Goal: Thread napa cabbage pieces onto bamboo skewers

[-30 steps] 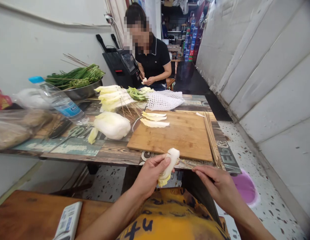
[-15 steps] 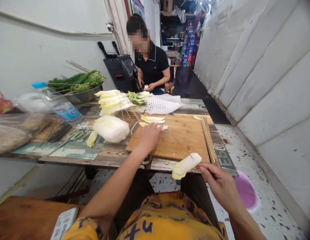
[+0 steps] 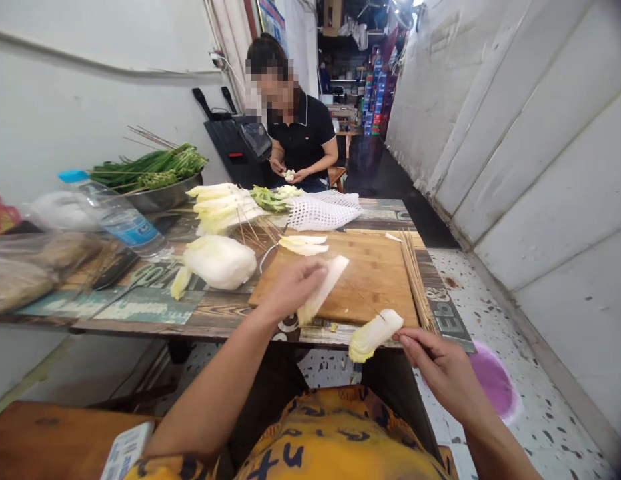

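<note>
Over the left part of the wooden cutting board, my left hand is closed on a long pale strip of cabbage leaf, slightly blurred. My right hand, at the board's near right corner, pinches a thin bamboo skewer. The skewer runs through a cabbage leaf piece with a white stem end and a yellow tip. More cut cabbage strips lie at the board's far left. Beside the board sits a whole napa cabbage.
Bare skewers line the board's right edge. Skewered cabbage, white foam netting, a water bottle and a metal bowl of greens stand behind and left. Across the table, a person holds something small and white.
My left hand has lifted a cabbage strip off the board and brought it nearer to me. My right hand has stayed nearly in place with the skewered piece.
</note>
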### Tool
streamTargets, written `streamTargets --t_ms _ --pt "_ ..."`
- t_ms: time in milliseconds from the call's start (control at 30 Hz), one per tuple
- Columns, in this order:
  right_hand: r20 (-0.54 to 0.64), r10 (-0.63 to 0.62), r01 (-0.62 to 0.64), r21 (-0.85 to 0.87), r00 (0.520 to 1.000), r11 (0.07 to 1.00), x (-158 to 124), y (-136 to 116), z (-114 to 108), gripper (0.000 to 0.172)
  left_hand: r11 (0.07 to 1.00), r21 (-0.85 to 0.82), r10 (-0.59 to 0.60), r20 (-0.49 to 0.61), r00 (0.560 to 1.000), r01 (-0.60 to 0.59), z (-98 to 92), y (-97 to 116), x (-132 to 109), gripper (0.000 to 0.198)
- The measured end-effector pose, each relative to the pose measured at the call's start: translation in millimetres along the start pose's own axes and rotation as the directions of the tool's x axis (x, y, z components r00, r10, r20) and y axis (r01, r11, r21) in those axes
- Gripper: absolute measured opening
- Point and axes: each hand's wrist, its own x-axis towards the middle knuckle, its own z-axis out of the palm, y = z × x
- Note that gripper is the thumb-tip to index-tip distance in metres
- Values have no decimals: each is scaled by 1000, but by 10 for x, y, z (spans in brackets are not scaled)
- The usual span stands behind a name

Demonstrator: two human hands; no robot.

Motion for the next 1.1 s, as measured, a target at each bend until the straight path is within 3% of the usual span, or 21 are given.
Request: streamTargets --t_ms 67,133,300,467,533,633,767,1100 --pt "65 -15 13 29 998 999 -11 -38 -29 27 899 -391 -161 121 979 197 17 92 -172 26" --pt "89 -42 39 33 995 999 -25 -72 -44 26 732 -588 -254 232 939 344 43 127 -298 30" --pt "100 -88 89 -8 991 996 -87 -118 -82 24 516 -744 -346 271 898 423 132 33 -435 30" --pt "82 -83 88 -47 993 995 -143 -107 -165 22 345 -831 -349 319 881 437 172 -47 -485 20" --pt "102 -80 85 -47 992 995 -151 -97 -181 22 325 -840 -353 318 880 434 166 -40 -502 20" --pt "123 -69 75 -42 990 996 -157 -87 -183 22 367 -817 -341 327 881 445 152 -18 -516 21" --pt "119 -61 66 -42 991 997 -157 -74 -173 22 399 -823 -262 320 910 405 158 -26 -514 19" --pt "151 -39 43 -25 988 999 -165 -72 -183 25 314 -854 -236 353 905 415 222 -31 -507 27"
